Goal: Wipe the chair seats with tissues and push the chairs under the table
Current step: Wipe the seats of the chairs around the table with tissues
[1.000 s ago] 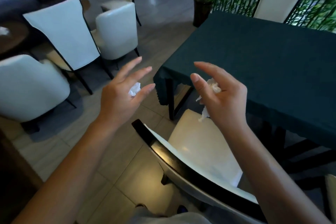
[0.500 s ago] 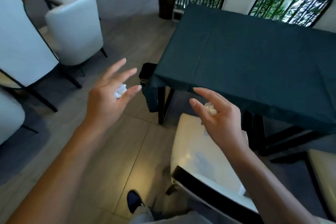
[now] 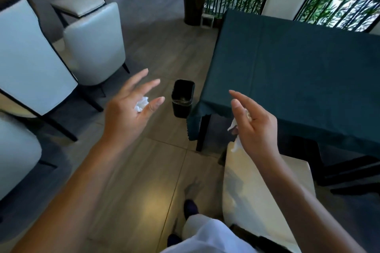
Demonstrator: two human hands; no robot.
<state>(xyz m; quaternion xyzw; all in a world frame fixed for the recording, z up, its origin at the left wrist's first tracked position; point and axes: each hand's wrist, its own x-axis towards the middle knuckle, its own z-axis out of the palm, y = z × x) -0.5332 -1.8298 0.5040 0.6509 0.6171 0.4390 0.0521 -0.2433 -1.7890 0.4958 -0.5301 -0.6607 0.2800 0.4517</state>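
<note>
My left hand (image 3: 127, 113) is raised over the floor with its fingers spread, and a small crumpled white tissue (image 3: 141, 104) is pinched between them. My right hand (image 3: 254, 123) hovers over the cream chair seat (image 3: 267, 187) near the table corner, holding another crumpled tissue (image 3: 234, 141) that hangs below the palm. The chair stands partly drawn out from the table with the dark green cloth (image 3: 298, 72). The chair's black back (image 3: 265, 240) is at the bottom right.
A small black waste bin (image 3: 183, 98) stands on the floor just left of the table corner. White chairs (image 3: 30, 55) and an armchair (image 3: 94, 43) fill the left side. A potted plant (image 3: 194, 4) and bamboo stand behind the table. My foot (image 3: 190, 207) is on the tiles.
My view has turned and moved left and forward, so the black bin came into sight. Both hands keep their tissues and have moved toward the bin's side of the table.
</note>
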